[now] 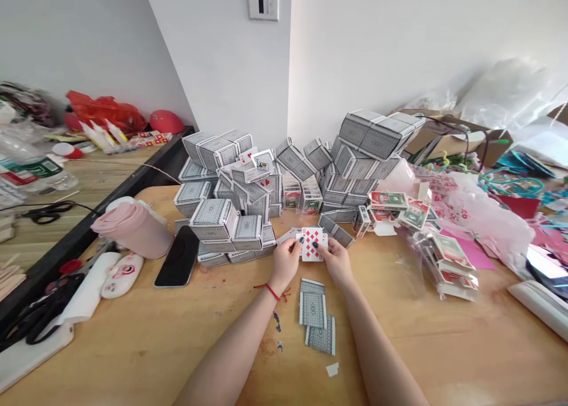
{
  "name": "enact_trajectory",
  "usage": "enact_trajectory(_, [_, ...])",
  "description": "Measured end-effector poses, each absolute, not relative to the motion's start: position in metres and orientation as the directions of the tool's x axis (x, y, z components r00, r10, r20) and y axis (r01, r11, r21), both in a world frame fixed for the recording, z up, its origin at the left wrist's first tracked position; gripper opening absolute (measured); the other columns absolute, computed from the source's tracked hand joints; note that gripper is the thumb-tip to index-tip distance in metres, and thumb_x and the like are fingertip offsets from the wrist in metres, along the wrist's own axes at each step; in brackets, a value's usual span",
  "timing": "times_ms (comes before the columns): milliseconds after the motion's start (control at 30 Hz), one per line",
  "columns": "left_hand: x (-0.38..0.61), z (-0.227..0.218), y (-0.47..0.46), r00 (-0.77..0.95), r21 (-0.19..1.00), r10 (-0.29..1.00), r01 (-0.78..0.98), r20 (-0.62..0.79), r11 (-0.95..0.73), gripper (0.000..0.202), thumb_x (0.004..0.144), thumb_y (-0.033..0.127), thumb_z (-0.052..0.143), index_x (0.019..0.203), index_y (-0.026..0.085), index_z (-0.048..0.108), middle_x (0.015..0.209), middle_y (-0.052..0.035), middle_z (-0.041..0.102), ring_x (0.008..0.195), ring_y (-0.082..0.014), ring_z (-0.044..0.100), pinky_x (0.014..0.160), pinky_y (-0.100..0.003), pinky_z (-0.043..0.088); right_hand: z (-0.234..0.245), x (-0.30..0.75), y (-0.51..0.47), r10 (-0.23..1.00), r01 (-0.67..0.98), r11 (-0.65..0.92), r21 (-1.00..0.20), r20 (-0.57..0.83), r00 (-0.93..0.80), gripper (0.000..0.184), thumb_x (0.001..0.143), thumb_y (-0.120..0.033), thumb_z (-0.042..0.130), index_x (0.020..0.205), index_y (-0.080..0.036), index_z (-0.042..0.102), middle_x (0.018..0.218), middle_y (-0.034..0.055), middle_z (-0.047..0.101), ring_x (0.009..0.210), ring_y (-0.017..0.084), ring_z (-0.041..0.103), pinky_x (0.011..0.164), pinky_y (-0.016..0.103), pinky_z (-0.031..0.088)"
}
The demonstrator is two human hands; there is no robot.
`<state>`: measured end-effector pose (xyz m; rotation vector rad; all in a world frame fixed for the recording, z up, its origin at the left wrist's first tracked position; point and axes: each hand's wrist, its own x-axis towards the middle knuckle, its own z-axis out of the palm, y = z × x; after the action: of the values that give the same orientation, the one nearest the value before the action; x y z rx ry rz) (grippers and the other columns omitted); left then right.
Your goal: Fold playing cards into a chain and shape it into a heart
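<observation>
My left hand pinches the left edge of a few cards, thumb on the face; my right hand has the right side pinched the same way, thumb over the front. Fingers narrow on both. Front card is the ten of diamonds; a red queen's corner pokes out behind it on the right. Cards sit mid-counter, right in front of the block stacks, faces toward me. Red cord bracelet on my left wrist. Between my forearms: face-down cards, overlapping, grey-patterned backs; below them a white scrap. All on the wooden counter. Behind my hands, two rows of card packs in the gap between the stacks. Left stack: blocks made of grey-backed cards, some loose pieces leaning on top. Right stack: same kind of blocks, upper ones overhanging. Further left: phone, screen dark, then a pink cup-like thing and a white rounded case with a face print. Further right: card boxes, red and green, some with flaps open, more boxes in clear wrap, pale pink plastic bag behind them. Far left on a side table: red bag, water bottle. Switch plate up on the wall.
</observation>
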<state>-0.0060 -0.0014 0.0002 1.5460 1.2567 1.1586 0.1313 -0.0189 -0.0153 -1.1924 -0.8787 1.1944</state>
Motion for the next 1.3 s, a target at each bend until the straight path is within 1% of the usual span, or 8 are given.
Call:
enact_trajectory(167, [-0.0058, -0.0022, 0.0005, 0.093, 0.946, 0.981, 0.261, 0.172, -0.191, 0.029, 0.078, 0.029, 0.044, 0.053, 0.018, 0.036, 0.05, 0.0036, 0.036, 0.049, -0.0097, 0.032, 0.048, -0.023, 0.023, -0.0174, 0.1308, -0.018, 0.973, -0.225, -0.05, -0.973, -0.097, 0.207, 0.04, 0.059, -0.042, 0.07, 0.09, -0.018, 0.059, 0.078, 0.0043, 0.069, 0.065, 0.02, 0.063, 0.06, 0.031, 0.05])
enact_trajectory(333, [-0.0065, -0.004, 0.0014, 0.108, 0.953, 0.981, 0.242, 0.161, -0.183, 0.028, 0.078, 0.029, 0.044, 0.053, 0.018, 0.038, 0.049, 0.0037, 0.036, 0.048, -0.0096, 0.033, 0.048, -0.023, 0.023, -0.0172, 0.1312, -0.0176, 0.975, -0.246, -0.061, -0.967, -0.111, 0.193, 0.039, 0.062, -0.043, 0.068, 0.091, -0.017, 0.06, 0.08, 0.0046, 0.069, 0.065, 0.019, 0.063, 0.061, 0.031, 0.05])
enact_trajectory(767, [-0.0085, -0.003, 0.0019, 0.105, 0.962, 0.982, 0.208, 0.158, -0.177, 0.029, 0.075, 0.033, 0.05, 0.051, 0.017, 0.046, 0.048, 0.0019, 0.041, 0.048, -0.0105, 0.036, 0.047, -0.023, 0.023, -0.011, 0.1323, -0.0184, 0.977, -0.261, -0.081, -0.962, -0.129, 0.171, 0.038, 0.058, -0.043, 0.071, 0.085, -0.018, 0.063, 0.074, 0.0039, 0.07, 0.066, 0.021, 0.064, 0.061, 0.033, 0.051])
enact_trajectory(867, [-0.0084, -0.0012, 0.0014, 0.094, 0.984, 0.989, 0.129, 0.113, -0.124, 0.033, 0.075, 0.037, 0.051, 0.05, 0.017, 0.044, 0.047, 0.0023, 0.04, 0.047, -0.0098, 0.035, 0.046, -0.023, 0.024, -0.0101, 0.133, -0.0183, 0.978, -0.269, -0.095, -0.958, -0.141, 0.156, 0.038, 0.056, -0.044, 0.072, 0.081, -0.017, 0.063, 0.074, 0.0047, 0.07, 0.065, 0.022, 0.064, 0.062, 0.034, 0.051])
enact_trajectory(1000, [-0.0072, -0.0017, 0.0012, 0.112, 0.996, 0.994, -0.09, -0.017, 0.027, 0.041, 0.077, 0.045, 0.047, 0.048, 0.017, 0.038, 0.046, 0.0031, 0.038, 0.044, -0.0081, 0.034, 0.045, -0.023, 0.026, -0.0101, 0.1352, -0.0187, 0.976, -0.298, -0.103, -0.949, -0.154, 0.152, 0.036, 0.057, -0.042, 0.072, 0.08, -0.016, 0.064, 0.073, 0.0049, 0.07, 0.061, 0.019, 0.063, 0.059, 0.031, 0.05])
enact_trajectory(1133, [-0.0069, -0.0032, 0.0029, 0.242, 0.939, 0.961, -0.282, -0.131, 0.199, 0.036, 0.072, 0.045, 0.053, 0.053, 0.016, 0.041, 0.049, 0.0036, 0.039, 0.043, -0.0069, 0.035, 0.043, -0.022, 0.024, -0.0092, 0.1376, -0.019, 0.977, -0.325, -0.091, -0.941, -0.147, 0.154, 0.035, 0.057, -0.041, 0.073, 0.08, -0.016, 0.065, 0.075, 0.0047, 0.07, 0.06, 0.017, 0.062, 0.06, 0.03, 0.049])
enact_trajectory(1233, [-0.0083, -0.0004, 0.0041, 0.336, 0.875, 0.921, -0.364, -0.197, 0.32, 0.032, 0.068, 0.042, 0.059, 0.057, 0.016, 0.044, 0.051, 0.0031, 0.042, 0.044, -0.0068, 0.038, 0.044, -0.021, 0.026, -0.0085, 0.1389, -0.0188, 0.979, -0.351, -0.081, -0.933, -0.14, 0.145, 0.035, 0.056, -0.04, 0.074, 0.08, -0.016, 0.066, 0.078, 0.0045, 0.07, 0.062, 0.016, 0.062, 0.059, 0.028, 0.049])
enact_trajectory(1300, [-0.0093, 0.0025, 0.0044, 0.375, 0.842, 0.901, -0.396, -0.216, 0.367, 0.03, 0.066, 0.04, 0.061, 0.057, 0.015, 0.046, 0.052, 0.0026, 0.045, 0.045, -0.0068, 0.039, 0.044, -0.021, 0.027, -0.0086, 0.1394, -0.0188, 0.979, -0.357, -0.089, -0.93, -0.148, 0.143, 0.036, 0.055, -0.041, 0.074, 0.08, -0.016, 0.066, 0.078, 0.0049, 0.07, 0.062, 0.017, 0.062, 0.058, 0.029, 0.049])
